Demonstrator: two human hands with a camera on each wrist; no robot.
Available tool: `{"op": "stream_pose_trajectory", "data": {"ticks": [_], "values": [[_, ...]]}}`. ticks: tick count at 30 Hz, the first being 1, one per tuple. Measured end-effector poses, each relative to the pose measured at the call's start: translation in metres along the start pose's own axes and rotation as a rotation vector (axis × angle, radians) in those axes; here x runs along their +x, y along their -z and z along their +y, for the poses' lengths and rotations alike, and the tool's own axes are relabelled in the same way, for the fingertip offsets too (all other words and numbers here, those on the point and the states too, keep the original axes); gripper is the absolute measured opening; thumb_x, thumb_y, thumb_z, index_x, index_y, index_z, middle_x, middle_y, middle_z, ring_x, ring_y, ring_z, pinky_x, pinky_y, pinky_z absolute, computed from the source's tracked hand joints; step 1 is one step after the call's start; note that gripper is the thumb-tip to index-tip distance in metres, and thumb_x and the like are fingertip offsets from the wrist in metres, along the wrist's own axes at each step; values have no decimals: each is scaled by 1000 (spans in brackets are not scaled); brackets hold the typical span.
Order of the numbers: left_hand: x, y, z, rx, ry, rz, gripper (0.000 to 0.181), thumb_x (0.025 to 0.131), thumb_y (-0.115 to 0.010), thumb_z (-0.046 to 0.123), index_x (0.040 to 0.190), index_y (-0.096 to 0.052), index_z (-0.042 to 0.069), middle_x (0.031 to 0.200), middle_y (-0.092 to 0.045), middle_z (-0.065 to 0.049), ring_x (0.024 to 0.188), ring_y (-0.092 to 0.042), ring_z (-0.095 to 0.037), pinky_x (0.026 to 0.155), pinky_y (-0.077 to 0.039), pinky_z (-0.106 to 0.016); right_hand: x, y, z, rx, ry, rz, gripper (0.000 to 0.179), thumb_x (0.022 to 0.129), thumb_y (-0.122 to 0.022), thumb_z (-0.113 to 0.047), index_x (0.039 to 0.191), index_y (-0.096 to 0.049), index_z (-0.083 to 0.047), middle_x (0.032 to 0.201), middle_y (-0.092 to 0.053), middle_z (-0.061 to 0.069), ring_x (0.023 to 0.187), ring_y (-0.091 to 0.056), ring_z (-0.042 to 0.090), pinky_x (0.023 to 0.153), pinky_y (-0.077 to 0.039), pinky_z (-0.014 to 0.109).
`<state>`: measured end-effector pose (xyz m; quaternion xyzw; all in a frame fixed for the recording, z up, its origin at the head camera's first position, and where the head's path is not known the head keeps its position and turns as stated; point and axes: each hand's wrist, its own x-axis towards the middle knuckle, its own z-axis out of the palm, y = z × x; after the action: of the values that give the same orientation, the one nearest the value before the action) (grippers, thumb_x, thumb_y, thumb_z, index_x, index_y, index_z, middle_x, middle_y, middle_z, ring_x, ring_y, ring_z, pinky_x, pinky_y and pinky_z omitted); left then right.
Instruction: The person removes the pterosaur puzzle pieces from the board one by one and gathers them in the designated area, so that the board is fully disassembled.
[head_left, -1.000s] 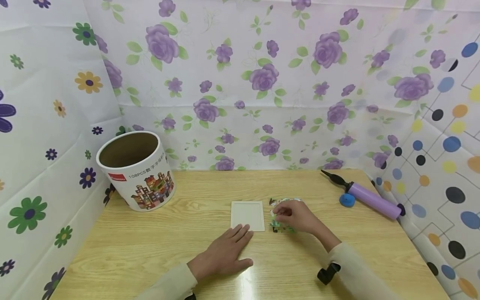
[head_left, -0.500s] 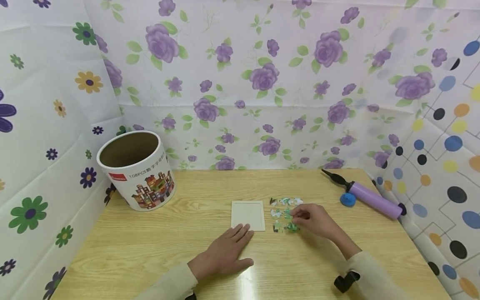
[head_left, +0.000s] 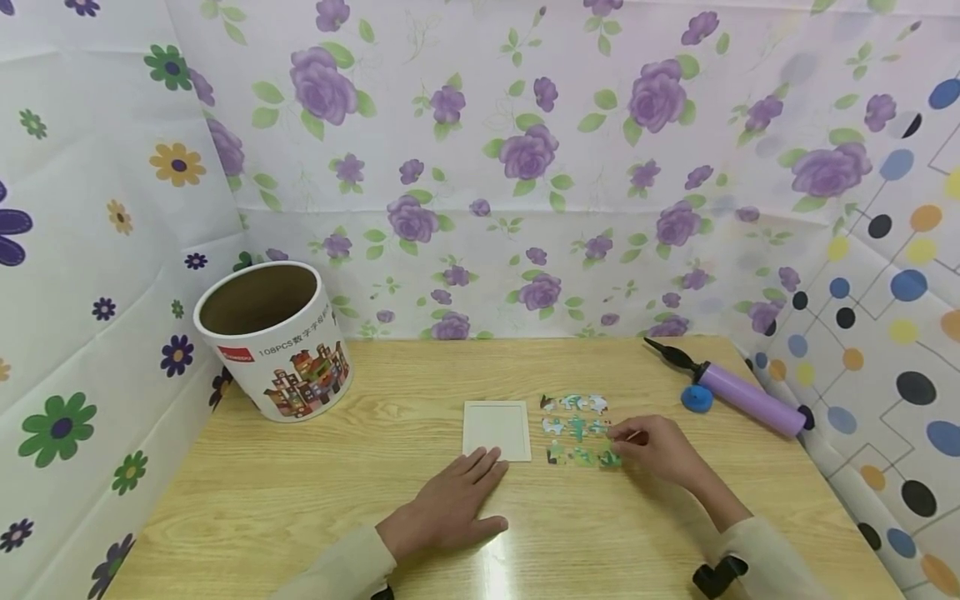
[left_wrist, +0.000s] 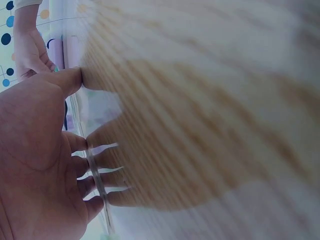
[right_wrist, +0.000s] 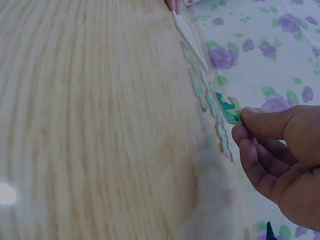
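My left hand (head_left: pixel 450 504) lies flat on the table, its fingertips resting on the near edge of a square cream puzzle frame (head_left: pixel 497 421). To the right of the frame, several jigsaw puzzle pieces (head_left: pixel 576 427) are spread in rows, printed in green, white and blue. At their right side is my right hand (head_left: pixel 660 450). In the right wrist view, thumb and fingers pinch a green puzzle piece (right_wrist: pixel 228 107) by its edge, tilted up. Whether that piece touches the table cannot be told. The left wrist view shows my left hand's (left_wrist: pixel 40 160) fingertips on the frame's edge.
A large white printed bucket (head_left: pixel 281 342) stands at the back left. At the back right lie a purple hand pump (head_left: pixel 750 400) and a small blue object (head_left: pixel 697 398). Patterned cloth (head_left: pixel 480 167) hangs around the wooden table.
My right hand has moved right, from over the puzzle pieces to their right side, so more of them show. My left hand stays on the frame's edge.
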<state>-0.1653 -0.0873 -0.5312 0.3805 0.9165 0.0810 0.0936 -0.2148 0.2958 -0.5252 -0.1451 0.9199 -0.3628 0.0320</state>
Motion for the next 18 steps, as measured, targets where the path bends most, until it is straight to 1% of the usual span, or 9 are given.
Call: {"op": "stream_pose_trajectory", "data": {"ticks": [9,18], "values": [[0,-1,-1,-1,-5,6,82,104,-35,64,162,-26,7,169,-22,-13,156,-21,-31,124,-24,-48,1,-4,13,-31,-16,16,13,93,-76,-15,104,-80,-19,98,-74,-6,86,-67,10,75,-56,26],[-1,1,0,-5,-3,-2,81,104,-37,63,162,-27,8,169,-23,-13,156,-22,-30,123,-25,-48,6,-6,22,-39,-14,-1,13,92,-78,-15,104,-80,-18,95,-74,-8,83,-67,10,72,-55,26]]}}
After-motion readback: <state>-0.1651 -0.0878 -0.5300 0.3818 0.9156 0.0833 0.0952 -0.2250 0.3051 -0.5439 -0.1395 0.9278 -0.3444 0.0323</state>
